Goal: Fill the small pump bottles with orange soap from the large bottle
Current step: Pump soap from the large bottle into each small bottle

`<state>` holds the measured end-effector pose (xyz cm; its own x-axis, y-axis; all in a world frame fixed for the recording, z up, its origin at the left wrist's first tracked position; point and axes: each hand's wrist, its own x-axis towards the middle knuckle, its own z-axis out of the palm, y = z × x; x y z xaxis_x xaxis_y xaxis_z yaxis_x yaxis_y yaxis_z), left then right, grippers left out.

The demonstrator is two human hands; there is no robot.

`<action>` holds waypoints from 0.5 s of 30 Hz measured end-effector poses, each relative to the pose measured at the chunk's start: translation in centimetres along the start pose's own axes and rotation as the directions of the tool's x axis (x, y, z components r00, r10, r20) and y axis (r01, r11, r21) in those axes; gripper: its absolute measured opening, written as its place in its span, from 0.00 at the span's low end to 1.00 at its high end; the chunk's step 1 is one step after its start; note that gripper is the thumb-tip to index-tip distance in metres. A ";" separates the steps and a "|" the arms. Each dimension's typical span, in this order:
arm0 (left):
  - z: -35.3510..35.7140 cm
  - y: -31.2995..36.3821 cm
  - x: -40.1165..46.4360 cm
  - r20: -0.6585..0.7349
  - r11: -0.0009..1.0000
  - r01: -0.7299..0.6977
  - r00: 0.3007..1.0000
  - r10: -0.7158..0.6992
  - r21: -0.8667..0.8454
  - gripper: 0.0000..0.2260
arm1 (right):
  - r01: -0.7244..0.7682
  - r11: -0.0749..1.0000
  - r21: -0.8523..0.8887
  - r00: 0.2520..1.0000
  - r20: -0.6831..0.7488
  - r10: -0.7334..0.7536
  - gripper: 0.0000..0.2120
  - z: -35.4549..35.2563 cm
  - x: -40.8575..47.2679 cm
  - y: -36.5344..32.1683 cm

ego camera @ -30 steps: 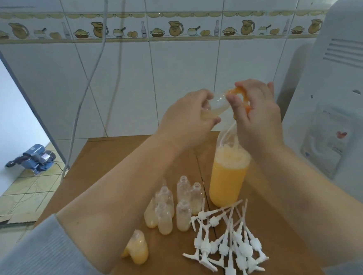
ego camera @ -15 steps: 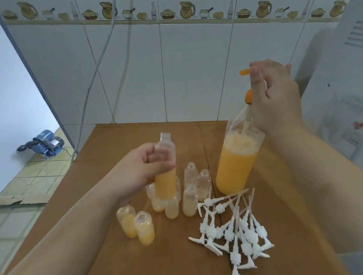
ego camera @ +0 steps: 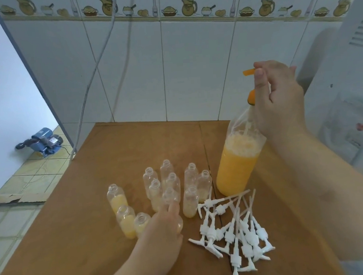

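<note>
Head view: right hand (ego camera: 281,100) grips large bottle (ego camera: 236,165) pump; left hand (ego camera: 163,231) on small bottle (ego camera: 179,222).

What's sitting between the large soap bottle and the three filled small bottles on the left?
In the head view, a cluster of unfilled small bottles stands between the large bottle and the filled bottles.

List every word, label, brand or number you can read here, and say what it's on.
No text can be read.
Tile border: the little painted bottles carry dark marks, too small and blurred to read.
Pump on the floor: a label patch, illegible.
White appliance: a sticker, blurred.
Large bottle: no label visible.
</note>
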<state>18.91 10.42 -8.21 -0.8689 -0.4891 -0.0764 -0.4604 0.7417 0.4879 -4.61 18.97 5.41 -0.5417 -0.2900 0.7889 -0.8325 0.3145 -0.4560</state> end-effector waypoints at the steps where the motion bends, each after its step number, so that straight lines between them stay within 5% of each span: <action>1: 0.2 -0.1 0.1 -0.002 1.000 -0.002 1.000 0.003 0.022 0.15 | 0.001 1.000 0.005 1.000 0.001 -0.001 0.22 0.0 0.0 0.0; 7: -0.3 0.2 -0.1 -0.035 0.984 -0.062 0.997 0.069 0.169 0.17 | 0.007 1.000 0.018 1.000 -0.004 -0.007 0.22 0.2 0.1 0.1; 9: -1.7 0.6 -0.2 -0.215 0.981 -0.142 0.962 0.168 0.130 0.14 | 0.011 1.000 0.011 1.000 -0.004 -0.011 0.21 0.2 0.1 0.2; 11: -4.4 -0.1 0.7 -0.493 0.986 -0.165 0.856 0.157 0.028 0.10 | 0.020 1.000 0.000 1.000 -0.002 -0.020 0.20 0.3 0.0 0.2; 13: -7.7 -2.5 3.4 -0.551 0.999 -0.013 0.834 -0.007 -0.031 0.12 | 0.025 1.000 -0.003 1.000 -0.004 -0.025 0.19 0.3 0.1 0.2; 15: -9.9 -5.2 6.7 -0.387 0.984 0.147 0.917 -0.096 0.105 0.18 | 0.029 1.000 -0.006 1.000 -0.010 -0.029 0.19 0.4 0.1 0.2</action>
<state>17.26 -1.26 -2.64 -0.6825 -0.6971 0.2197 -0.5995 0.7059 0.3773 -4.85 18.68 5.25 -0.5163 -0.2903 0.8057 -0.8471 0.3110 -0.4308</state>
